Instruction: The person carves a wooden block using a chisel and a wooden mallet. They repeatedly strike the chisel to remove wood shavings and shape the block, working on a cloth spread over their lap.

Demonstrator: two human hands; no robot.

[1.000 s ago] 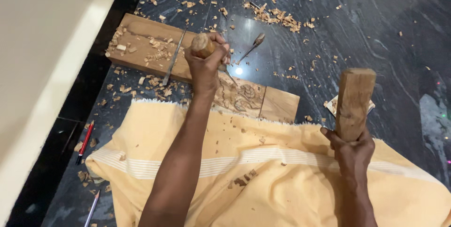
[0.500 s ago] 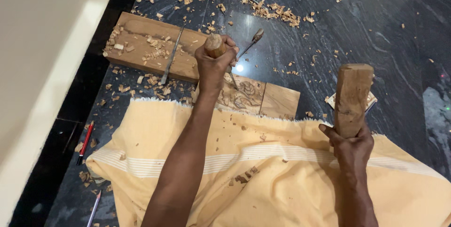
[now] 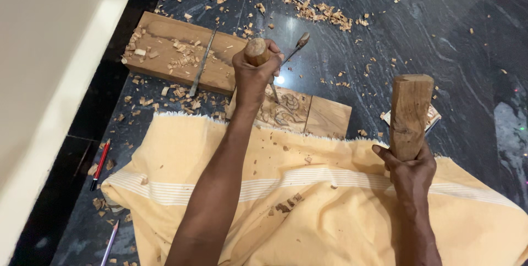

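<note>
My left hand (image 3: 254,77) grips a wooden-handled chisel (image 3: 257,51), its blade set down on the carved wooden panel (image 3: 291,113) on the dark stone floor. A floral relief shows on the panel beside the blade. My right hand (image 3: 410,173) holds a rough wooden mallet block (image 3: 410,115) upright, raised to the right of the panel and apart from the chisel. A yellow cloth (image 3: 308,205) covers my lap below both arms.
A longer plank (image 3: 165,51) littered with chips lies behind the panel, a metal chisel (image 3: 202,62) resting across it. Another tool (image 3: 297,43) lies on the floor past my left hand. Wood shavings (image 3: 324,13) are scattered about. A red pencil (image 3: 100,164) lies left, near a pale wall (image 3: 49,68).
The view has shifted a little. My left hand stays on the chisel at the panel. The mallet in my right hand stays raised, nearly where it was.
</note>
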